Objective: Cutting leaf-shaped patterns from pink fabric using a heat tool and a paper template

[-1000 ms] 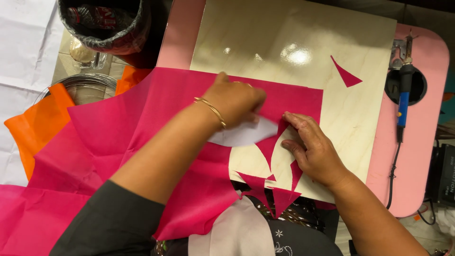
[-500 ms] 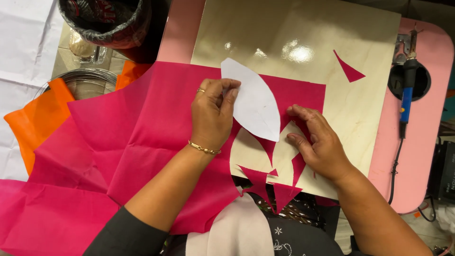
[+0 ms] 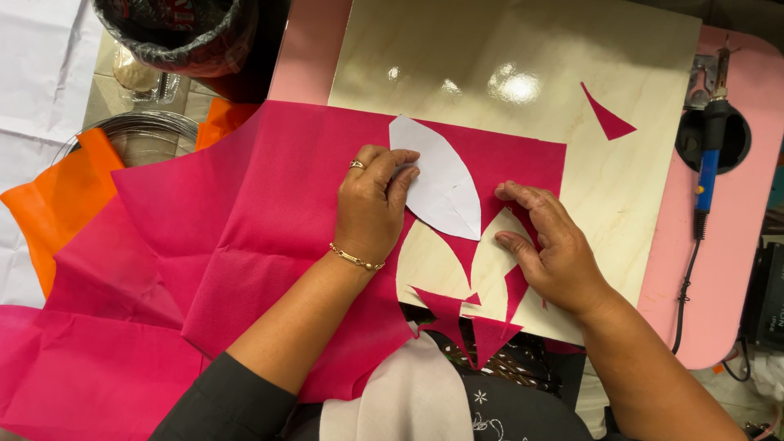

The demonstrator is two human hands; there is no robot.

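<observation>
Pinning white leaf-shaped template (image 3: 441, 186) on pink fabric (image 3: 269, 220), your left hand (image 3: 371, 208) fingers curled on its edge. Right hand (image 3: 551, 249) flat, open, pressing fabric beside it. Risk: template slides, fabric wrinkles on glossy table (image 3: 523, 57).

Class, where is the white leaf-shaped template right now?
The white leaf-shaped template lies mid-frame on the pink fabric, pinned by the left hand, just left of the right hand.

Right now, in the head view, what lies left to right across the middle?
Orange fabric → pink fabric → left hand → white template → right hand → blue-handled tool.
</observation>
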